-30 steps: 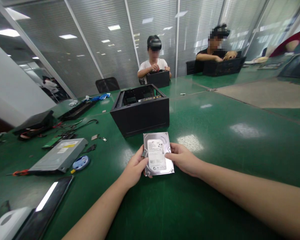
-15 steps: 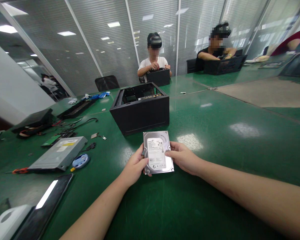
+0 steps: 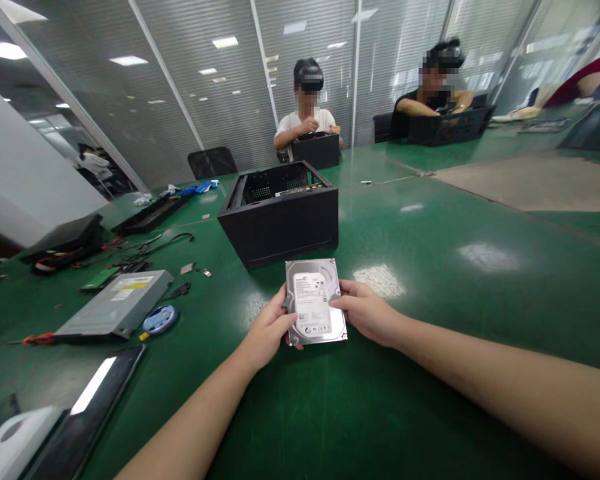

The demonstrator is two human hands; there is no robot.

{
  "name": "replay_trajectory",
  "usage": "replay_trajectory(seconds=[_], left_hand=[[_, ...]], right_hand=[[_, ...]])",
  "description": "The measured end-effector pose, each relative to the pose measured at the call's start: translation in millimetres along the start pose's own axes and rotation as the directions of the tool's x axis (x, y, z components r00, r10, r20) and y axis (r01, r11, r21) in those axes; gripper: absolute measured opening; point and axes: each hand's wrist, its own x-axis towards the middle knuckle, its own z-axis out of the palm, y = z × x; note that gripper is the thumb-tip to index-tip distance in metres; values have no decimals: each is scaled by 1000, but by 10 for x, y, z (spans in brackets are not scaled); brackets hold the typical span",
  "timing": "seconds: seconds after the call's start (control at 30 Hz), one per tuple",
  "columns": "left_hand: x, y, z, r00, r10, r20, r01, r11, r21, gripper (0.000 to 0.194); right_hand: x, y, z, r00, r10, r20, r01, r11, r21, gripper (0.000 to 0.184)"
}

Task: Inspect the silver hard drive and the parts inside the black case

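Observation:
A silver hard drive [image 3: 314, 301] with a white printed label faces up between my two hands. My left hand [image 3: 270, 328] grips its left edge, thumb on the top face and fingers partly hidden beneath. On the opposite edge my right hand [image 3: 367, 312] is closed, its thumb over the rim of the label side. Just beyond the drive stands a black computer case [image 3: 283, 227] with its upper side uncovered, showing a perforated inner wall and part of a board.
Left on the green table [image 3: 455, 280] lie an optical drive [image 3: 115, 303], a screwdriver [image 3: 37, 339], a blue round object [image 3: 161, 321], cables [image 3: 155, 248] and a black glossy panel [image 3: 93, 407]. Across the table, people work at other cases [image 3: 317, 151]. A brown sheet [image 3: 530, 180] lies right.
Both hands keep the hard drive in nearly the same pose. The whole view has shifted slightly, so things appear a little higher. Across the table, a co-worker's hands have moved deeper into a case.

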Motion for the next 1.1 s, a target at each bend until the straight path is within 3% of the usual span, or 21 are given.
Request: replay_trajectory(seconds=[1.1], left_hand=[[-2,-11,-31,1000,3,3,-3,1000,5,79]], right_hand=[[17,57,-56,996,-67,52,72,991,-113,44]])
